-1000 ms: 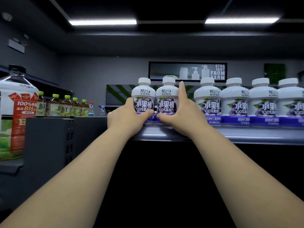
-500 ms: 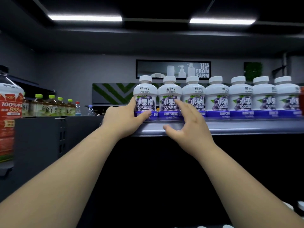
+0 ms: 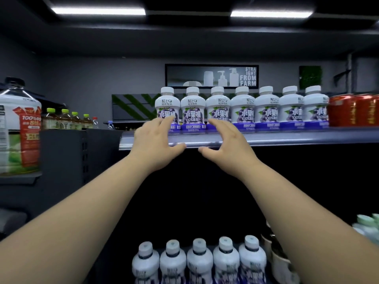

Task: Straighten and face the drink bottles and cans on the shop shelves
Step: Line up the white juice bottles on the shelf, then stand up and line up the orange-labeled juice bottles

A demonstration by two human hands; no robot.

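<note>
Juice bottles [image 3: 242, 108]: seven white bottles with white caps and purple grape labels, upright in one row along the front of the top shelf, labels facing out, shoulders touching or nearly so
Top shelf [image 3: 287, 138]: grey, with a pale strip along its front edge; the row starts just inside its left end
Left hand [image 3: 156, 143]: spread wide, holding nothing; fingertips in front of the lower label of the leftmost bottle, contact cannot be told; thumb stretched right under the shelf edge
Right hand [image 3: 227, 144]: spread wide, holding nothing; fingers up in front of the base of the third bottle, thumb pointing left under the shelf edge, close to the left thumb but apart
Second bottle [image 3: 192, 111]: stands uncovered between the two hands
Red cans [image 3: 352, 111]: on the same shelf, just right of the last juice bottle, blurred
Lower shelf bottles [image 3: 200, 261]: five white bottles with pale caps in a row, seen from above between the forearms, labels blurred
Large water jug [image 3: 19, 128]: far left, red promotional label
Tea bottles [image 3: 67, 120]: green caps, in a row behind the jug
Wall sign [image 3: 211, 75]: reads STRAIGHT FROM FARM, behind the juice row
</note>
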